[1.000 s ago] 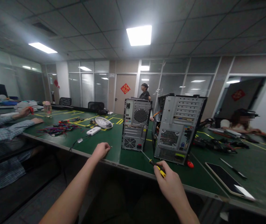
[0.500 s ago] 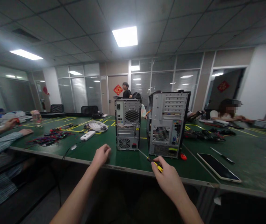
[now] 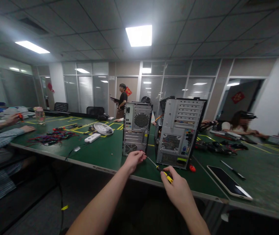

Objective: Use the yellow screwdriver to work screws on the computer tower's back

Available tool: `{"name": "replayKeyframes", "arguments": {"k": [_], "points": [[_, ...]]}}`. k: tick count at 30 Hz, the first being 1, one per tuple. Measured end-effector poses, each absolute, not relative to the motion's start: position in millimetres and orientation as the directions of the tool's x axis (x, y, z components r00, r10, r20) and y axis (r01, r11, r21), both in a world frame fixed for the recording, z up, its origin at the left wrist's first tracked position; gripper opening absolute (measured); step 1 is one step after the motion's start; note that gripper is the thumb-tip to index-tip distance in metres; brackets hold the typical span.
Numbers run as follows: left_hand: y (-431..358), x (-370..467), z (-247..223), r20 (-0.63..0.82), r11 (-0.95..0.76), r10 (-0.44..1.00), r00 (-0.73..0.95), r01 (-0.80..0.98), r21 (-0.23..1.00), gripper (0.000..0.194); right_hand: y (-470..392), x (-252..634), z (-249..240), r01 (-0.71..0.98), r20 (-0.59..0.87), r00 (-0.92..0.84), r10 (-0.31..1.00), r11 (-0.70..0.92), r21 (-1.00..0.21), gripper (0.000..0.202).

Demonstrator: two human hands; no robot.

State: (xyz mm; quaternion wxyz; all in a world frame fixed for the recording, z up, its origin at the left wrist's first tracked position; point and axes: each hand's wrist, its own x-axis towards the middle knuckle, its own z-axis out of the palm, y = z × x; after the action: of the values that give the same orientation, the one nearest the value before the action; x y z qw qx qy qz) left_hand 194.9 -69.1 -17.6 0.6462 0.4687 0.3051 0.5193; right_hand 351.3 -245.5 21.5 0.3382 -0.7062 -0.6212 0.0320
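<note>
Gripping a yellow-and-black screwdriver [image 3: 167,178] near the green table's [image 3: 105,157] front edge, the right hand [image 3: 178,185] should be steady; the left hand [image 3: 134,160] pinches, I can't tell what.

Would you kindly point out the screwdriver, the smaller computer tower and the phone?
Screwdriver [image 3: 159,169]: head view, black front of its handle.
Smaller computer tower [image 3: 136,131]: head view, middle of its rear panel.
Phone [image 3: 228,181]: head view, its dark screen.
</note>
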Motion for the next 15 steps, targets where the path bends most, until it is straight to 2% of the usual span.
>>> {"name": "replayKeyframes", "arguments": {"k": [6, 15], "points": [[-76, 189, -15, 0.020, 0.107, 0.966, 0.257, -0.471, 0.875, 0.034, -249, 345, 24, 0.888, 0.413, 0.246, 0.877, -0.034, -0.458, 0.024], [-79, 190, -12, 0.013, 0.106, 0.964, 0.265, -0.429, 0.897, 0.038, -244, 339, 13, 0.896, 0.487, 0.205, 0.849, 0.037, -0.443, 0.023]]}}
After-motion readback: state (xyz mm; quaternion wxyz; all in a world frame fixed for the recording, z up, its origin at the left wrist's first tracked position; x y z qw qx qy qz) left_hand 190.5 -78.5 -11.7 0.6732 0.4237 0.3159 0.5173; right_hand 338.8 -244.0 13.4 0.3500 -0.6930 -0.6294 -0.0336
